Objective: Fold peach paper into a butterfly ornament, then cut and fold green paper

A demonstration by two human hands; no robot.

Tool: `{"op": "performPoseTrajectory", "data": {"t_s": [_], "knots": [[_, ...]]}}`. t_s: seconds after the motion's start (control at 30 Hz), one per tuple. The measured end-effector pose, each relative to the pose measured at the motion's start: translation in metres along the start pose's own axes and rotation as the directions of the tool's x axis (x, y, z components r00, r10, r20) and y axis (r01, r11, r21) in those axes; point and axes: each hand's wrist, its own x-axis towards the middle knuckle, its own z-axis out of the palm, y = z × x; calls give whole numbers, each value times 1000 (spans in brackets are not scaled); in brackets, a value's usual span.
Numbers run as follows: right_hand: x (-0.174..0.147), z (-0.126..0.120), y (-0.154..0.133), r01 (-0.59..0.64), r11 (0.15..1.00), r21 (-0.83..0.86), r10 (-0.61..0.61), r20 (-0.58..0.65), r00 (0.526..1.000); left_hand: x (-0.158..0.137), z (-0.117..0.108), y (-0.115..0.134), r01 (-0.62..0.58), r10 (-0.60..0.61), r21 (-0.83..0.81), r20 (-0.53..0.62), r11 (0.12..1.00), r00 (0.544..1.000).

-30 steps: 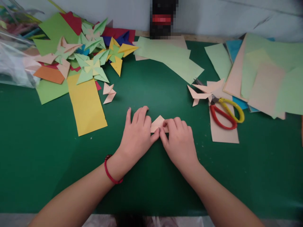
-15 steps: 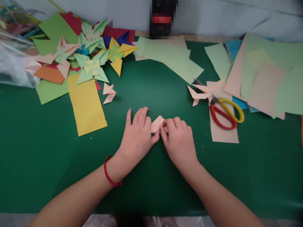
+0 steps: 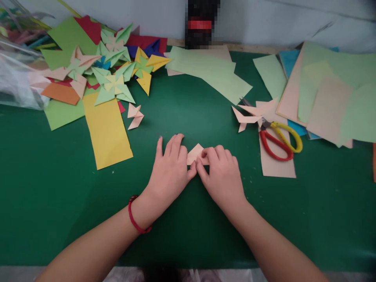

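A small folded piece of pale pink paper (image 3: 194,153) lies on the green tabletop between my two hands, its pointed top facing away from me. My left hand (image 3: 169,166) rests over its left part, outer fingers spread, with the thumb and index finger holding the paper at its edge. On the other side, my right hand (image 3: 221,168) has its thumb and index finger pinched on the paper's right part, other fingers curled. The thumbs almost meet at the lower edge. My fingers hide both ends of the paper.
Scissors (image 3: 282,143) with red and yellow handles lie on pink paper at right, beside a folded pink piece (image 3: 246,117). Another folded pink piece (image 3: 135,116) sits left, near yellow paper (image 3: 108,135). Folded paper stars (image 3: 114,84) and paper sheets (image 3: 326,94) lie farther back.
My right thumb has shifted slightly left along the paper's lower edge. The left hand and the paper look almost unmoved.
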Motion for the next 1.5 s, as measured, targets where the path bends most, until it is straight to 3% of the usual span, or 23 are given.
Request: {"op": "performPoseTrajectory", "data": {"t_s": [0.27, 0.87, 1.17, 1.5], "knots": [[-2, 0, 0, 0, 1000, 19, 1, -16, 1000, 3, 2, -5, -24, 26, 60, -32, 998, 999], [-1, 0, 2, 2, 1000, -15, -2, 11, 1000, 4, 6, -4, 6, -7, -15, -62, 1000, 998], [0, 0, 0, -5, 999, -43, 6, 22, 1000, 0, 0, 3, 14, -15, 48, 18, 999, 1000], [0, 1, 0, -3, 998, -63, 3, 12, 1000, -5, -9, -2, -65, 47, 126, 143, 990, 989]]}}
